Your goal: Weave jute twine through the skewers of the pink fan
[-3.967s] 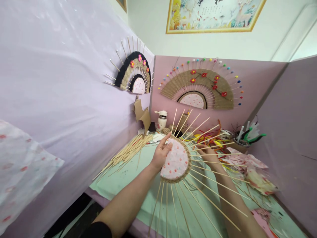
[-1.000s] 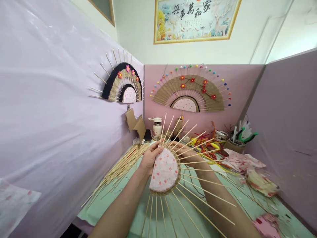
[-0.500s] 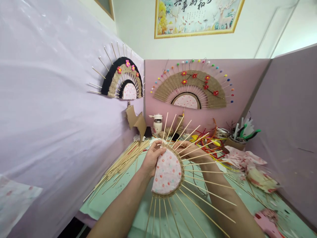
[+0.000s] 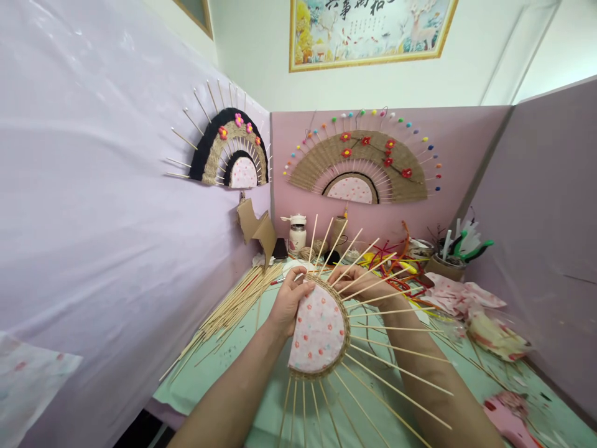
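A half-round fan frame [image 4: 319,330], covered in pale floral fabric, is held up over the table with its flat side to the left. Thin wooden sticks [image 4: 394,345] radiate from its curved edge, and a band of twine [image 4: 346,330] runs along that curve. My left hand [image 4: 295,295] grips the upper corner, thumb on the fabric and fingers behind. Behind the upper sticks, my right hand [image 4: 357,283] is closed near the twine band; its fingertips are partly hidden. A loose dark strand [image 4: 373,336] hangs below the right hand.
Loose sticks [image 4: 228,305] lie in a pile at left. Along the back stand a white bottle [image 4: 297,235], twine spools [image 4: 339,231] and a container of tools [image 4: 448,264]. A pink glue gun [image 4: 508,420] lies at front right. Finished fans [image 4: 359,162] hang on the partitions.
The fan frame sits slightly lower and further right in view. My right hand has shifted a little behind the sticks; my left hand keeps its grip.
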Demonstrator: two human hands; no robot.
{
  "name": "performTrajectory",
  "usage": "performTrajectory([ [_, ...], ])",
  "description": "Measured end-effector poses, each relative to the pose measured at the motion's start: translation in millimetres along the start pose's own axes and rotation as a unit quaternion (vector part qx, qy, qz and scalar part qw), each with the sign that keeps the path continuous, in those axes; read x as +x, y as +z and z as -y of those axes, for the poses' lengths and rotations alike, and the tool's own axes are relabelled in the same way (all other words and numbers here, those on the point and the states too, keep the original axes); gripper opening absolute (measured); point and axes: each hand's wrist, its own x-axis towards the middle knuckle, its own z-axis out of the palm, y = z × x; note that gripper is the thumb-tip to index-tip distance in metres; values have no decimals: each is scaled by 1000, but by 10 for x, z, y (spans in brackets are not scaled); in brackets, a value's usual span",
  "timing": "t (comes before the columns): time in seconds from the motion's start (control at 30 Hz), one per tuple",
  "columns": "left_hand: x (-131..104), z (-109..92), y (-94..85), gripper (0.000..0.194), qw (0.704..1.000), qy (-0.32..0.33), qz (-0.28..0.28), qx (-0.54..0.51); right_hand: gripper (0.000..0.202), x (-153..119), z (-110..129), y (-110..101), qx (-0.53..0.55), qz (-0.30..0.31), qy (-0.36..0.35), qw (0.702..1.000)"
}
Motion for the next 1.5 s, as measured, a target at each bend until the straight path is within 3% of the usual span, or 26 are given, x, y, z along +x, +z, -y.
performTrajectory([
  [0.17,3,-3,-26,39,997,-67,46,11,23,-26,14,-56,-46,45,-8,998],
  [0.47,-42,20,-4,33,997,-60,50,15,24,-122,58,-161,-121,107,17,987],
  [0.93,-9,29,-17,36,997,-67,35,25,16,-254,122,-305,-101,122,-70,985],
  [1.1,10,7,-41,35,997,-59,39,9,21,-309,-14,-539,25,79,-61,995],
  [1.23,30,24,-63,37,998,-60,32,14,18,-363,29,-696,113,-25,-115,987],
  [1.33,46,48,-67,39,997,-71,24,22,18,-387,143,-712,138,-102,-152,973],
  [1.5,52,75,-51,40,995,-90,29,30,18,-355,261,-624,141,-177,-188,956],
])
